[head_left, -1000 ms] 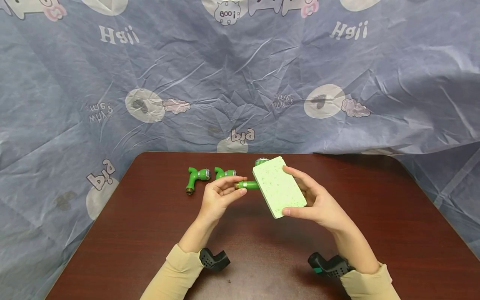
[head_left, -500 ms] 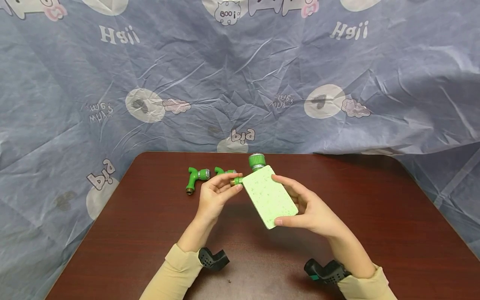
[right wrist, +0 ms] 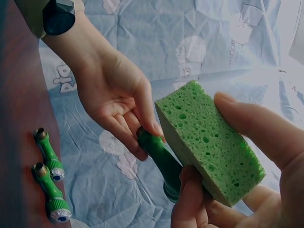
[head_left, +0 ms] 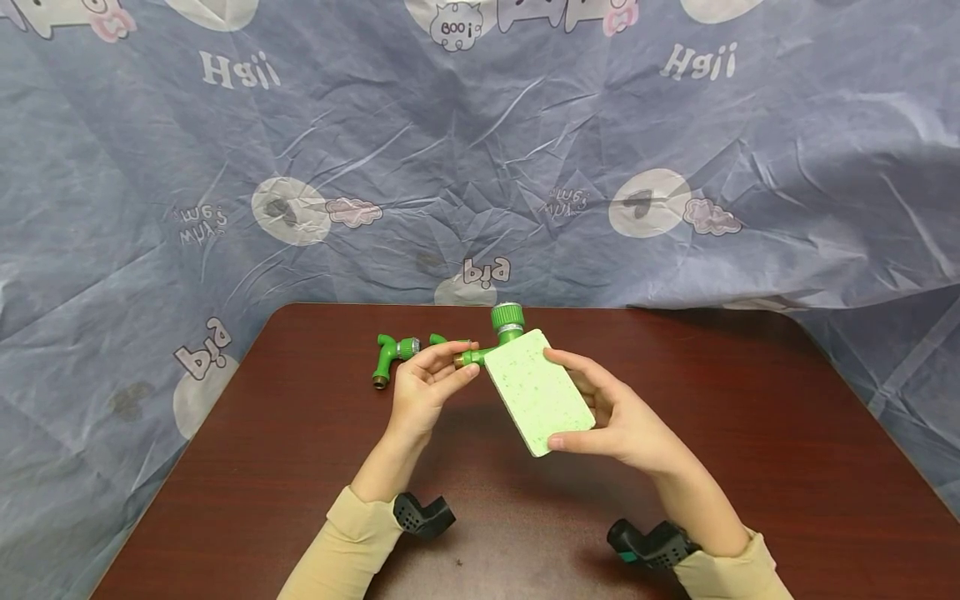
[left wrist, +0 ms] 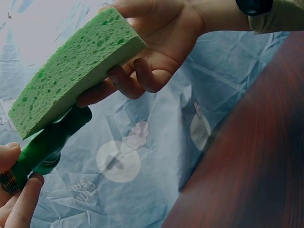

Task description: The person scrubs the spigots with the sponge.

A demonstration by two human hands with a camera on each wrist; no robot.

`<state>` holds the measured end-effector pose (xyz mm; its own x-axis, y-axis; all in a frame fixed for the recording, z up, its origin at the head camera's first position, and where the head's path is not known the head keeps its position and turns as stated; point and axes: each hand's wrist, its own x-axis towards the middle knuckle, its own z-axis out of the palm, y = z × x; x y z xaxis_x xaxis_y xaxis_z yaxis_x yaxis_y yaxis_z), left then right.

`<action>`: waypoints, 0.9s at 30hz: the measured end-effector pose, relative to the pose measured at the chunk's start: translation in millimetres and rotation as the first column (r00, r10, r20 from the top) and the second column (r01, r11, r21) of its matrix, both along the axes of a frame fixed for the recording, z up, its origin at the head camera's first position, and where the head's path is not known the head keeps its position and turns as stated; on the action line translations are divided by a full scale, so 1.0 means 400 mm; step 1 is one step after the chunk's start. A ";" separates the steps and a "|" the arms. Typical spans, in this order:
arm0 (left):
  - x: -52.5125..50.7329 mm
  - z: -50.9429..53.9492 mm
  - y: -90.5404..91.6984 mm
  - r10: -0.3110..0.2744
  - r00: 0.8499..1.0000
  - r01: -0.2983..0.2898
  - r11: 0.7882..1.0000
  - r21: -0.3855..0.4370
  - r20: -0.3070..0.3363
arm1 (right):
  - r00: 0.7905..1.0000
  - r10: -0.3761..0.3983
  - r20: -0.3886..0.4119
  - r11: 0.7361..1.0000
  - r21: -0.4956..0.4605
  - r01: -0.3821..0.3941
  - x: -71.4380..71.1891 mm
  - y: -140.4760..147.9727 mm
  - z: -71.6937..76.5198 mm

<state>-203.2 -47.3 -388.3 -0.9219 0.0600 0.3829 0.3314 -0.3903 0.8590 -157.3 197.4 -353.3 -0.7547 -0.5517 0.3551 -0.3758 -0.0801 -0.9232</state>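
Observation:
My left hand pinches a green tap by its brass-threaded end, above the table. The tap's ribbed knob points away from me. My right hand grips a light green sponge by its edges, thumb on one side and fingers on the other. The tilted sponge covers part of the tap in the head view. In the left wrist view the sponge lies along the tap's body and seems to touch it.
Two more green taps lie on the dark red table: one tap shows whole at the left, the other is partly behind my left hand. Black wrist cameras sit on both wrists. A printed blue cloth hangs behind the table.
The sponge has moved left and down over the tap, then stayed nearly still. The tap has slid left with my left hand, and more of its knob now shows above the sponge.

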 end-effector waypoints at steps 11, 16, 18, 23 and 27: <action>-0.002 0.002 -0.005 0.004 1.000 -0.005 1.000 0.009 0.009 | 0.998 -0.065 0.005 0.998 -0.024 0.065 -0.012 0.051 0.017; 0.000 0.000 -0.001 -0.028 1.000 0.028 1.000 0.005 0.004 | 0.992 -0.127 0.023 0.991 -0.045 0.128 -0.014 0.068 0.024; 0.002 -0.003 0.003 -0.048 0.999 0.048 0.999 -0.006 0.004 | 0.987 -0.154 0.037 0.987 -0.045 0.156 -0.015 0.072 0.025; 0.008 -0.008 0.015 -0.087 0.996 0.088 0.995 -0.040 0.010 | 0.978 -0.200 0.060 0.978 -0.053 0.203 -0.023 0.078 0.022; 0.011 -0.009 0.019 -0.090 0.996 0.091 0.994 -0.062 0.013 | 0.971 -0.223 0.085 0.970 -0.077 0.230 -0.031 0.085 0.019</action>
<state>-198.9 -39.6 -391.8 -0.9154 0.1668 0.3663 0.2883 -0.3636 0.8858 -169.5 231.2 -345.9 -0.8829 -0.3331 0.3309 -0.3230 -0.0806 -0.9430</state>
